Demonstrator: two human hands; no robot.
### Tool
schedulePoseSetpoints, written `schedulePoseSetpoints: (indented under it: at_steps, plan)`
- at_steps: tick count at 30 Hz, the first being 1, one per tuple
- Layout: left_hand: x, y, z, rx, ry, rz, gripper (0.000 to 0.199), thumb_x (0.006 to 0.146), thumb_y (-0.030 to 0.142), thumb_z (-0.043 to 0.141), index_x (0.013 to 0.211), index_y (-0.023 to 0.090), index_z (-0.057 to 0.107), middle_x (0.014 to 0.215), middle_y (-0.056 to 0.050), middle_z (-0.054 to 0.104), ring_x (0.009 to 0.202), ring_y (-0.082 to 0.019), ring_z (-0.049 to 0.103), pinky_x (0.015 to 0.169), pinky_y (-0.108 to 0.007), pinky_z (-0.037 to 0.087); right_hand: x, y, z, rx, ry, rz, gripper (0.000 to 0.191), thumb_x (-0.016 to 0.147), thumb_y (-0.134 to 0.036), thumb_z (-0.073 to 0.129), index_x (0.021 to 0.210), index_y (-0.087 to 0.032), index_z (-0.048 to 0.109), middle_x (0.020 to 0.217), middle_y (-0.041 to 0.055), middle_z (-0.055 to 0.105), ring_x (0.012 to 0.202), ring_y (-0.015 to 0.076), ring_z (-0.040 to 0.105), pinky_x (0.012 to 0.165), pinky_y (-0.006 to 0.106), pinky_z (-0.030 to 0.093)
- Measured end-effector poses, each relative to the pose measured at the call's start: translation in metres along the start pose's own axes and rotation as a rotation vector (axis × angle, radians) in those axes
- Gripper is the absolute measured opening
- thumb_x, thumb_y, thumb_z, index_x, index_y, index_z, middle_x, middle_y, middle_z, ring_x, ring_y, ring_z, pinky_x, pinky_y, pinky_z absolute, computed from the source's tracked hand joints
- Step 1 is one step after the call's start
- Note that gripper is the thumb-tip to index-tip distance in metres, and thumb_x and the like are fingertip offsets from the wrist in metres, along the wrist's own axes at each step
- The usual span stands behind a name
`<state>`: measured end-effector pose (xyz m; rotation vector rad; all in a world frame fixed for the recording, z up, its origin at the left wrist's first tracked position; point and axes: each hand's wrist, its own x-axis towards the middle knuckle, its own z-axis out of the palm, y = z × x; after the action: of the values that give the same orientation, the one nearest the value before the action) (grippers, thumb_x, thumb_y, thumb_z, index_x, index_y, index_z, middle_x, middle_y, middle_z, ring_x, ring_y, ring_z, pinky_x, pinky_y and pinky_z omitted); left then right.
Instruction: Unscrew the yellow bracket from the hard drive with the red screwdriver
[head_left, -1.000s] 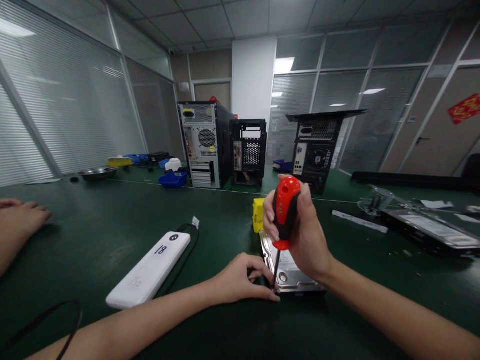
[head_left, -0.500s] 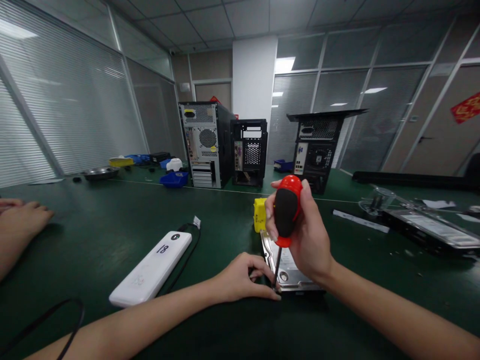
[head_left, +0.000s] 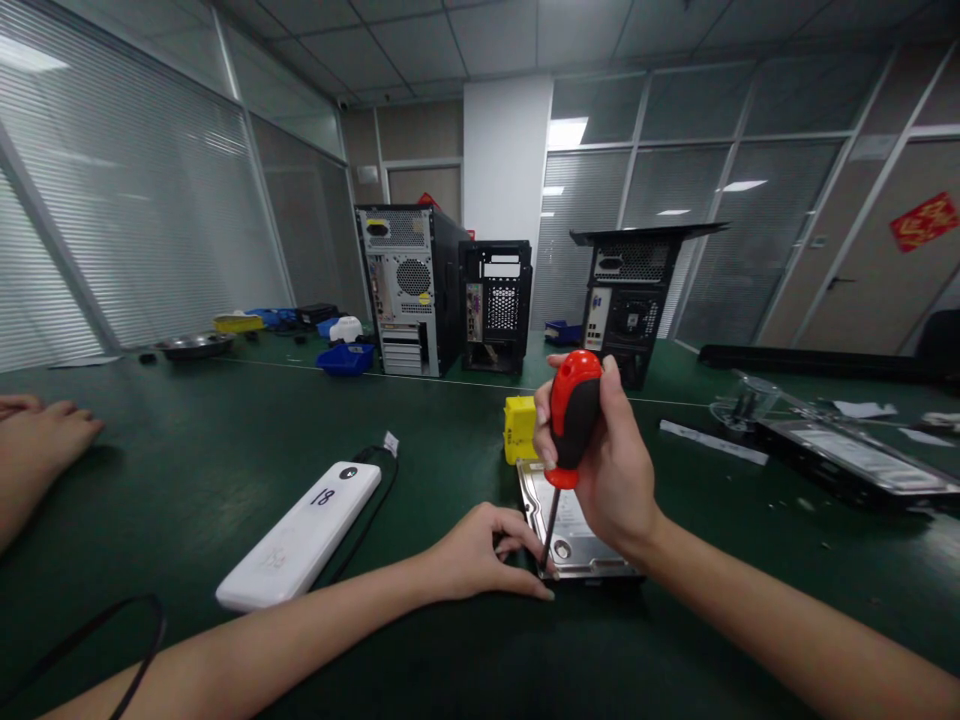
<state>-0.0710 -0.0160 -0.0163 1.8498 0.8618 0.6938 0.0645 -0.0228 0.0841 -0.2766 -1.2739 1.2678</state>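
Observation:
A red and black screwdriver (head_left: 576, 415) is held in my right hand (head_left: 619, 470), its shaft slanting down to the near left corner of a silver hard drive (head_left: 581, 545). The drive lies flat on the green table (head_left: 450, 450). At that same corner is my left hand (head_left: 491, 555), with the thumb and index finger apart around the screwdriver tip and touching the drive's edge; whether a small screw is between them is too small to tell. Just behind the drive stands a yellow block (head_left: 520, 430).
A white power bank (head_left: 304, 535) with a black cable lies to the left. Three computer cases (head_left: 409, 290) stand at the back. Another drive (head_left: 862, 455) and a metal strip (head_left: 712, 442) are on the right. Another person's hand (head_left: 49, 435) rests at the far left.
The screwdriver handle has turned in my right hand, showing more red on its left side. The tip has shifted slightly left and up. The whole view has moved a little.

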Motion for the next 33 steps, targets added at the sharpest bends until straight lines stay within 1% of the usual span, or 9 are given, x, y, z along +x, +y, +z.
schedulePoseSetpoints:
  at_steps: [4, 7, 13, 16, 19, 23, 26, 30, 33]
  plan:
    - [0.0, 0.0, 0.0, 0.002, 0.002, 0.018, 0.028, 0.06, 0.03, 0.082, 0.082, 0.013, 0.074, 0.075, 0.002, 0.058, 0.059, -0.007, 0.035, 0.054, -0.021, 0.027, -0.001, -0.001, -0.001, 0.002, -0.034, 0.003, 0.026, 0.086, -0.045, 0.052, 0.098, -0.026, 0.04, 0.065, -0.0072, 0.047, 0.038, 0.0036, 0.035, 0.038, 0.02, 0.023]
    - [-0.001, -0.001, -0.001, 0.015, -0.003, 0.011, 0.03, 0.061, 0.032, 0.081, 0.084, 0.014, 0.075, 0.074, 0.002, 0.058, 0.058, -0.007, 0.034, 0.054, -0.021, 0.027, -0.001, 0.0, -0.001, -0.051, -0.045, 0.026, 0.026, 0.084, -0.04, 0.058, 0.09, -0.024, 0.039, 0.065, -0.0075, 0.046, 0.039, 0.0037, 0.038, 0.038, 0.02, 0.026]
    - [0.0, -0.003, -0.001, 0.016, -0.01, 0.034, 0.031, 0.061, 0.033, 0.081, 0.084, 0.013, 0.074, 0.075, 0.001, 0.059, 0.058, -0.007, 0.034, 0.054, -0.021, 0.027, 0.003, 0.002, 0.001, -0.028, -0.09, 0.025, 0.033, 0.087, -0.052, 0.045, 0.092, -0.02, 0.051, 0.074, -0.0028, 0.052, 0.046, 0.0054, 0.046, 0.043, 0.021, 0.036]
    - [0.0, -0.004, -0.001, 0.005, -0.015, 0.036, 0.03, 0.062, 0.033, 0.08, 0.084, 0.013, 0.074, 0.077, 0.0, 0.06, 0.059, -0.007, 0.035, 0.054, -0.02, 0.027, 0.005, 0.003, 0.001, -0.001, -0.114, 0.043, 0.045, 0.089, -0.059, 0.035, 0.091, -0.019, 0.056, 0.067, -0.0021, 0.05, 0.044, 0.0059, 0.044, 0.041, 0.021, 0.035]
    - [0.0, -0.003, -0.001, -0.001, -0.02, 0.041, 0.029, 0.063, 0.032, 0.08, 0.083, 0.013, 0.074, 0.078, 0.0, 0.06, 0.059, -0.007, 0.035, 0.054, -0.02, 0.027, 0.006, 0.002, 0.001, 0.002, -0.129, 0.044, 0.043, 0.088, -0.059, 0.037, 0.095, -0.021, 0.054, 0.063, -0.0035, 0.049, 0.041, 0.0059, 0.041, 0.037, 0.02, 0.032]
    - [0.0, -0.001, -0.001, -0.005, -0.014, 0.036, 0.027, 0.062, 0.03, 0.08, 0.082, 0.013, 0.074, 0.077, 0.001, 0.06, 0.058, -0.007, 0.034, 0.053, -0.021, 0.026, 0.004, 0.003, 0.0, -0.056, -0.1, 0.027, 0.024, 0.084, -0.043, 0.058, 0.095, -0.025, 0.046, 0.064, -0.0072, 0.048, 0.039, 0.0041, 0.039, 0.035, 0.018, 0.029]
    - [-0.001, -0.001, -0.001, -0.019, -0.005, 0.029, 0.027, 0.061, 0.03, 0.081, 0.081, 0.013, 0.074, 0.073, 0.002, 0.058, 0.057, -0.007, 0.033, 0.053, -0.021, 0.026, 0.003, 0.003, -0.001, -0.122, -0.072, 0.063, 0.023, 0.082, -0.033, 0.063, 0.089, -0.025, 0.043, 0.061, -0.0085, 0.048, 0.039, 0.0034, 0.038, 0.036, 0.018, 0.028]
    - [-0.001, -0.002, -0.001, -0.006, 0.008, 0.02, 0.03, 0.058, 0.032, 0.083, 0.081, 0.014, 0.075, 0.067, 0.003, 0.053, 0.058, -0.008, 0.033, 0.054, -0.022, 0.025, 0.012, -0.011, -0.001, -0.07, -0.044, 0.02, 0.027, 0.081, -0.037, 0.064, 0.08, -0.022, 0.041, 0.058, -0.0076, 0.046, 0.037, 0.0035, 0.037, 0.035, 0.018, 0.028]
    - [-0.001, -0.002, -0.002, 0.006, 0.005, 0.034, 0.029, 0.06, 0.032, 0.082, 0.084, 0.016, 0.076, 0.063, 0.004, 0.048, 0.06, -0.009, 0.034, 0.055, -0.022, 0.026, 0.027, -0.032, -0.008, 0.029, 0.05, -0.078, 0.029, 0.082, -0.041, 0.06, 0.072, -0.02, 0.042, 0.058, -0.0062, 0.044, 0.036, 0.0024, 0.034, 0.032, 0.017, 0.024]
